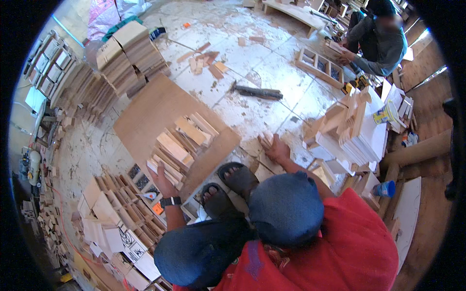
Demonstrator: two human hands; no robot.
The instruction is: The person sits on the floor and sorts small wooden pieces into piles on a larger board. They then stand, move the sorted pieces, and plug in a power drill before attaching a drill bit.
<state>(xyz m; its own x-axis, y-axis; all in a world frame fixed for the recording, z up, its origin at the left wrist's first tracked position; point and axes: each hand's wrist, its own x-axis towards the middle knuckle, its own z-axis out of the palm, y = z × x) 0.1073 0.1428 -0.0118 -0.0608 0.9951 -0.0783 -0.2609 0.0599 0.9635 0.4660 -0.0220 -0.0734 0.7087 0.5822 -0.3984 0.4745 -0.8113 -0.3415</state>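
A row of light wooden strips (174, 149) lies on a flat brown board (150, 106) in front of my feet. My left hand (164, 183), with a dark watch on the wrist, rests against the near left end of that row. Its fingers are stretched out along the end strips. My right hand (277, 151) reaches down to the floor beyond my right foot. Its fingers are extended and apart, beside flat brown wood pieces (253, 146). Whether its fingertips touch those pieces is hard to make out.
Stacked wood blocks (133, 53) stand at the back left. Slatted wooden frames (121, 208) are piled at my left, with more wooden parts (352, 128) at my right. A dark stick (257, 92) lies ahead. Another person (381, 41) squats at the far right by a wooden frame (320, 68).
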